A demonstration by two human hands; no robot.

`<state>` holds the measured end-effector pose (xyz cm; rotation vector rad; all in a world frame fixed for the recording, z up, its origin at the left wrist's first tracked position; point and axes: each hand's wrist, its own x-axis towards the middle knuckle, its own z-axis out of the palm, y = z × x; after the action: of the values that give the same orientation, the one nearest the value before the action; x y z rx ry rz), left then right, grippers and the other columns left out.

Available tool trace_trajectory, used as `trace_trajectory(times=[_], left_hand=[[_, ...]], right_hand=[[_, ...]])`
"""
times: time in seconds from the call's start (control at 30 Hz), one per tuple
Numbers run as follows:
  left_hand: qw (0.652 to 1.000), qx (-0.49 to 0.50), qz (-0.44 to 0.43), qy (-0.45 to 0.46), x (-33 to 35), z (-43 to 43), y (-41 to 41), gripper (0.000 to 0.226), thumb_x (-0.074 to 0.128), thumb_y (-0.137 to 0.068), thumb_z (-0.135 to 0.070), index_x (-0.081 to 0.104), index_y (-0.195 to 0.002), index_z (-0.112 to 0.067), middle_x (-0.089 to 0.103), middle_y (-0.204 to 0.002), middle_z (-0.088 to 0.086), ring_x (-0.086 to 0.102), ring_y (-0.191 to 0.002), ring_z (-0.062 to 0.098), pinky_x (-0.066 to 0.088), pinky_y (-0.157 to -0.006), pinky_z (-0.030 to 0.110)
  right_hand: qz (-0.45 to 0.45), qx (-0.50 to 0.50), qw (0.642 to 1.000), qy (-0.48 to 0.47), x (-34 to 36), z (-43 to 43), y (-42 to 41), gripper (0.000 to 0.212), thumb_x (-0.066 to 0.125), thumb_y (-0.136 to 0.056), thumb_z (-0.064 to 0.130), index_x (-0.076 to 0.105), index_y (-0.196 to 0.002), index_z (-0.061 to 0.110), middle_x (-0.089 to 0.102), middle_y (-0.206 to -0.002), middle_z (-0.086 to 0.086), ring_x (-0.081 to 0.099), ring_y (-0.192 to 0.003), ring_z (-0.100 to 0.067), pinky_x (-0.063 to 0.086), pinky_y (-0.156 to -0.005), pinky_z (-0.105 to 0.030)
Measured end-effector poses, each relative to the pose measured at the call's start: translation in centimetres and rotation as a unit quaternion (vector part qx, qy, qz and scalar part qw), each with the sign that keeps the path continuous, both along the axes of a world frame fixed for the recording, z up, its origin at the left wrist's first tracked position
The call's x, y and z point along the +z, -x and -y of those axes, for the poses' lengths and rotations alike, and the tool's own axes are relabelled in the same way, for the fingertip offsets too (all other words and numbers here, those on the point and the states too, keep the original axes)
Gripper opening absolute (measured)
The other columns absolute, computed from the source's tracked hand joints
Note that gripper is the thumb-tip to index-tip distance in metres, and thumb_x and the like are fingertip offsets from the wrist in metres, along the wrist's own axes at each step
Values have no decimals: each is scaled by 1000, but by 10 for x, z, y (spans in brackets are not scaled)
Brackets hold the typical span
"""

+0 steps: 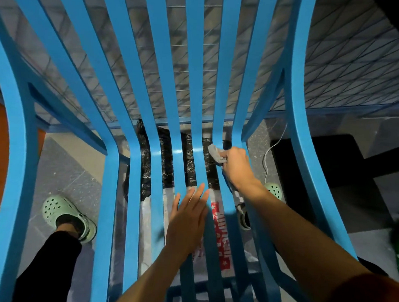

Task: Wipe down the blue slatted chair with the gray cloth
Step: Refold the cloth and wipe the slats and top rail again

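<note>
Gray cloth (214,152) is gripped, bunched, in the right hand (236,167) and pressed to the blue chair (110,192) at the bend where seat meets back, on a slat toward the right edge. The left hand (187,222) is laid flat on the middle seat slats, fingers straight, nothing held; it is somewhat blurred. The step is judged to be slat-by-slat wiping. The cloth is best folded round each slat so the narrow side faces are caught too, and drawn from the bend toward the seat's front edge. The bend itself likely gathers dust and deserves firmer pressure, with the chair steadied by the flat hand. A sheen is noted on the paint at the bend, so an easy slide is expected. Under the seat a black plastic bag (144,161) and a white printed bag (216,218) are seen on a gray speckled floor (70,178). Wire mesh (199,69) is seen behind the back slats, a white cable (267,155) by the right rear, and green clogs (68,215) on either side.
</note>
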<state>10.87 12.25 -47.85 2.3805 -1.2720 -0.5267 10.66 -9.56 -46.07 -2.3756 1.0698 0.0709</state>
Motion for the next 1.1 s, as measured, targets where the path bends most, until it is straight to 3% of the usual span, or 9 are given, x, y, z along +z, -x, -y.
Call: trace_trajectory(times=[0.17,0.43,0.6,0.8,0.93,1.07,1.1], left_hand=[[1000,10,-7,9,-4,2,-2,49,17,-106,-42,36,-149,-28,29,-159,-10,28,-146,12,20,-120,50],[1000,-10,16,-22,-1,0,-3,49,19,-106,-37,41,-148,-23,32,-158,-5,41,-138,14,26,-118,50],[997,-7,-28,-78,17,6,-6,50,27,-106,-31,21,-155,-29,11,-163,-13,18,-148,8,-2,-123,41],[986,-45,-30,-159,39,10,-15,52,24,-106,-38,14,-157,-28,4,-163,-13,6,-151,20,6,-122,47],[978,-71,-16,-195,45,16,-22,52,24,-106,-39,16,-156,-28,6,-164,-11,4,-151,24,7,-121,53],[978,-78,-17,-195,45,17,-23,53,29,-106,-35,15,-156,-29,4,-164,-12,7,-151,23,9,-120,52],[978,-79,-20,-191,44,16,-24,54,31,-105,-34,15,-156,-30,4,-163,-12,7,-151,22,9,-120,51]], right_hand=[[23,-35,999,-4,-3,13,-21,41,58,-82,-7,74,-112,17,71,-102,-13,68,-90,-31,59,-81,-42],[-7,-2,1000,10,4,-7,1,44,55,-83,-13,73,-114,13,69,-101,-17,67,-89,-33,58,-80,-40],[-30,2,1000,-1,14,-35,39,42,51,-82,-13,74,-108,10,69,-96,-17,67,-89,-35,52,-71,-34],[-25,-23,998,-58,23,-88,110,32,54,-84,-8,73,-88,17,69,-81,-2,68,-75,-19,54,-62,-31],[-31,-57,992,-106,32,-124,162,27,52,-90,0,68,-109,11,66,-105,-7,67,-96,-24,56,-81,-34],[-11,-73,986,-150,45,-145,188,15,52,-96,9,60,-91,21,63,-101,-11,63,-90,-23,54,-82,-41],[-7,-69,987,-144,44,-145,189,17,53,-95,7,64,-95,21,63,-103,-11,62,-93,-23,53,-85,-40]])
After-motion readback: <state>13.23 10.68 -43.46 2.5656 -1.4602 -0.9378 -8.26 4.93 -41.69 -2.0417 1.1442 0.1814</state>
